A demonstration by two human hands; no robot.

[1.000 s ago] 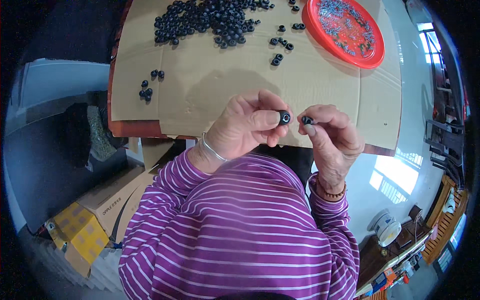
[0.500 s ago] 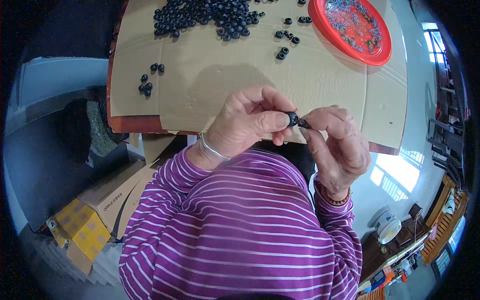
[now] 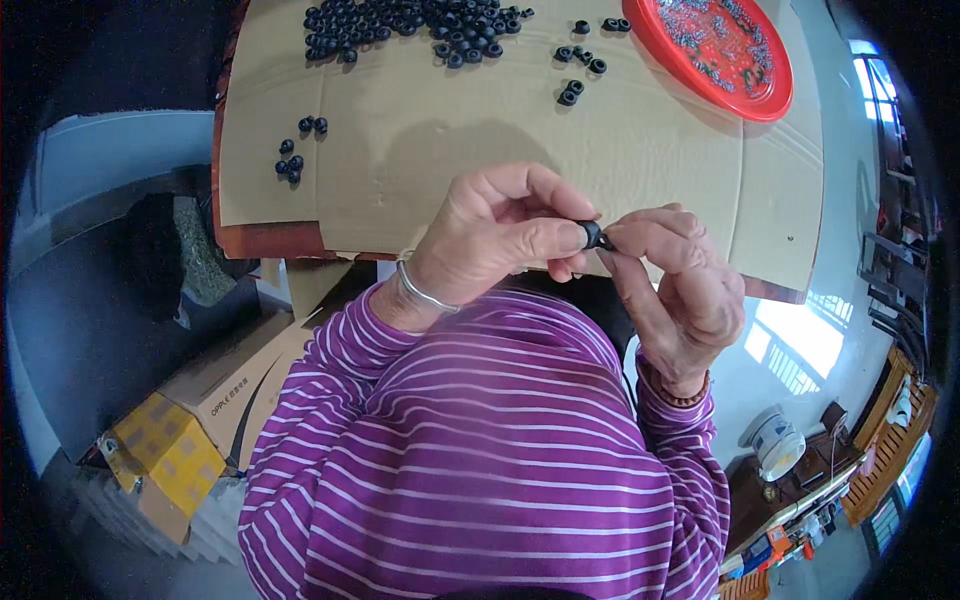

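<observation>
My left hand (image 3: 505, 225) pinches a round black part (image 3: 590, 235) between thumb and forefinger, above the table's near edge. From the other side, my right hand (image 3: 685, 270) pinches a smaller dark piece (image 3: 605, 242) at the black part's end. The two pieces meet or nearly meet; fingertips hide most of the smaller one. Across the far side of the cardboard lies a large pile of similar black parts (image 3: 400, 25). Several more (image 3: 291, 168) sit in a small group at the left, and others (image 3: 570, 92) lie far right of centre.
A red round tray (image 3: 772, 105) holding many small shiny pieces stands at the table's far right. Flattened cardboard (image 3: 450, 110) covers the tabletop. On the floor at left are a cardboard box (image 3: 245, 390) and a yellow box (image 3: 175, 445); a white bucket (image 3: 778, 448) stands at the right.
The smaller dark piece in my right fingers now sits closer against the black part, which has tilted slightly. The view has shifted a little; both hands keep their pinch.
</observation>
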